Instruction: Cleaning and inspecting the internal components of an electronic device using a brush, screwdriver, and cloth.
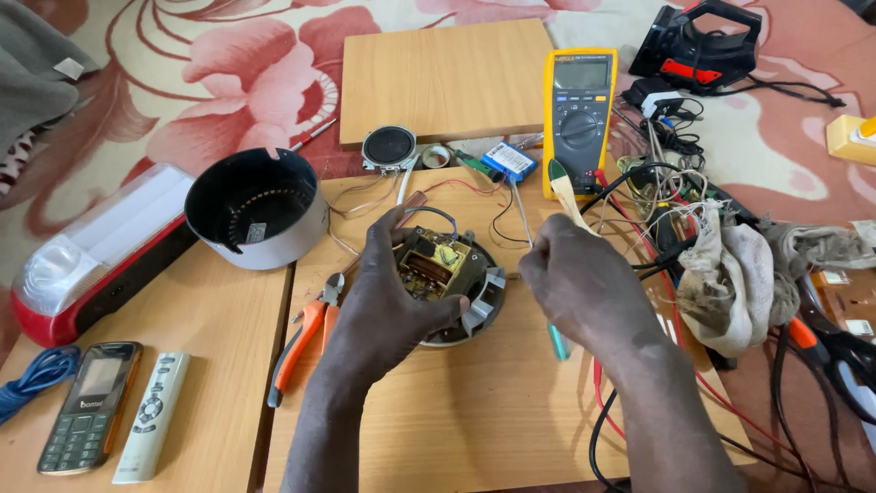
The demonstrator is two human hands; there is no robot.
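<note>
My left hand [383,301] grips a round electronic assembly [452,274] with a circuit board and a transformer on top, resting on a wooden board [474,402]. My right hand [584,283] is closed around a small paintbrush [568,196]; its pale bristles point up and away, and its green handle end sticks out below my palm. The brush is just right of the assembly. Thin wires run from the assembly to a small round speaker [389,146] and a blue module [508,162].
A black and grey round housing [255,210] stands at the left. Orange-handled pliers [306,342] lie beside my left wrist. A yellow multimeter [579,114], tangled wires, a dirty rag [730,274], a mobile phone [91,402], a remote [153,415] and a red lamp [91,256] surround the boards.
</note>
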